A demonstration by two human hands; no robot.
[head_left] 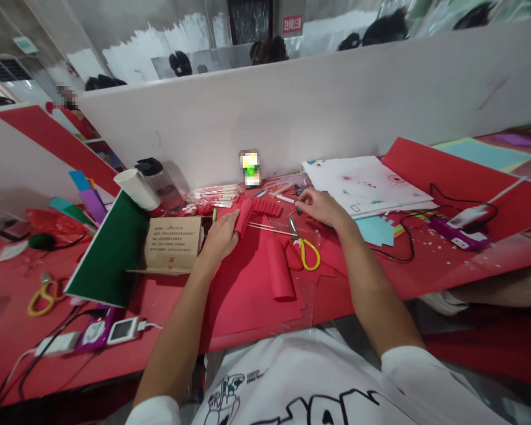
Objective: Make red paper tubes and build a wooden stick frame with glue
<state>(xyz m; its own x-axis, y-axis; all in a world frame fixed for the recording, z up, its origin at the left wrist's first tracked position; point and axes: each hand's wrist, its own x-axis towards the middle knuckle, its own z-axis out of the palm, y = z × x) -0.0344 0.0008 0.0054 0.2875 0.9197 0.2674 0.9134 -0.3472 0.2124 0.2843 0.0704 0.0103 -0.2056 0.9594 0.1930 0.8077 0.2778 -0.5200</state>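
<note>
Left hand [221, 236] pinches pleated red paper [259, 209] at its 8 o'clock end, apparently to hold folds gathered; right hand [319, 206], at 3 o'clock, fingertips closed on white stick [284, 199].

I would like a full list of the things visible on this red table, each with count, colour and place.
pleated paper: one, red, table centre
paper roll: one, red, nearer the person
scissors: one pair, yellow-red handles, right of roll
cardboard box: one, brown, left of centre
board: one, green, left of box
cup: one, white, behind board
sheet: one, white, spotted, back right
left hand: one, grips pleated paper's end
right hand: one, right of pleated paper, grip unclear
</note>
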